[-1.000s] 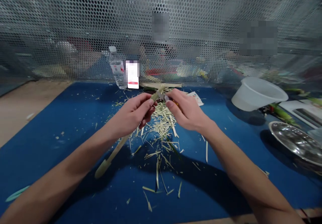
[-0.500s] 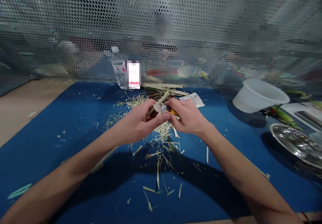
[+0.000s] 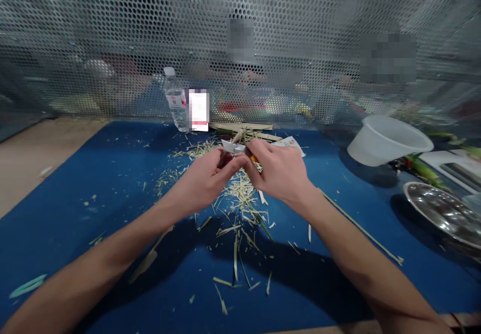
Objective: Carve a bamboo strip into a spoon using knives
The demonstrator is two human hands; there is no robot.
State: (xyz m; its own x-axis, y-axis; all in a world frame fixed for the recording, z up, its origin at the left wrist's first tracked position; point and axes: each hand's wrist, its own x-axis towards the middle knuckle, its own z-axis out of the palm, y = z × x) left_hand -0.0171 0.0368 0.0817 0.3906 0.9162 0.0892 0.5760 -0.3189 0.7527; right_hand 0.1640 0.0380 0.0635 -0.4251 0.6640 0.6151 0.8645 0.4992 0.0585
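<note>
The right hand (image 3: 281, 169) is gripping a knife (image 3: 233, 147), fingers closing snugly around its handle, a bit of yellow showing; the blade is pointing leftward, over the pile of shavings (image 3: 240, 194) and just above the left fingertips. The left hand (image 3: 205, 176) is curling half closed, its thumb reaching to the right hand; whatever it is pinching is being hidden by blade and fingers, so cannot tell. A pale stalk (image 3: 145, 266) is passing under the left forearm; whether it is leading into that grip is staying unclear. Main risk, as judged: the blade is facing the left fingers closely, so a sudden slip, or too much push from the right, would be cutting them. Secondary: a tail dragging beneath the forearm could be snagging and twisting the work. Edges: the mesh wall (image 3: 112, 23) is bounding the far side, with bottle (image 3: 176, 101), phone (image 3: 199, 108) and packet (image 3: 291, 144) standing or lying beyond the hands; the tub (image 3: 391, 141) and steel bowl (image 3: 441, 214) are limiting the right. The mat (image 3: 93, 199) is giving its widest room leftward, crumbs lying scattered there.
</note>
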